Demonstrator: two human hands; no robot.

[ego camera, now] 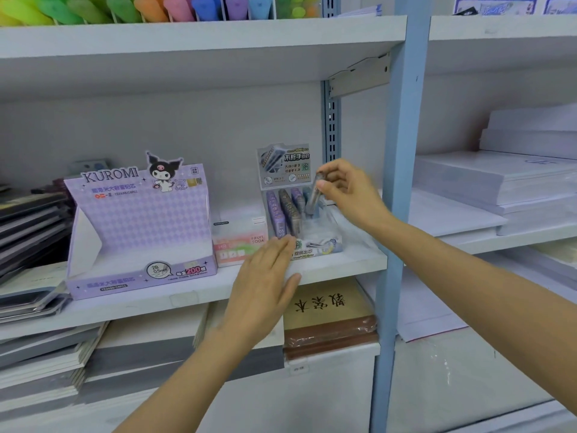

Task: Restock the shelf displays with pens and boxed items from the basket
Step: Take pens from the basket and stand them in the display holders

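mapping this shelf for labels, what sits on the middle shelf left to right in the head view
dark notebook stack, Kuromi display box, pink Fruit Soda box, lead refill display, right hand pinching a refill tube, blue upright, white paper stacks

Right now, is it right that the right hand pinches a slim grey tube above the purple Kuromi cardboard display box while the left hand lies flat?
Not quite. In the head view the right hand pinches the slim grey tube above the small grey-carded display tray of tubes, right of the purple Kuromi cardboard display box. The left hand does lie flat.
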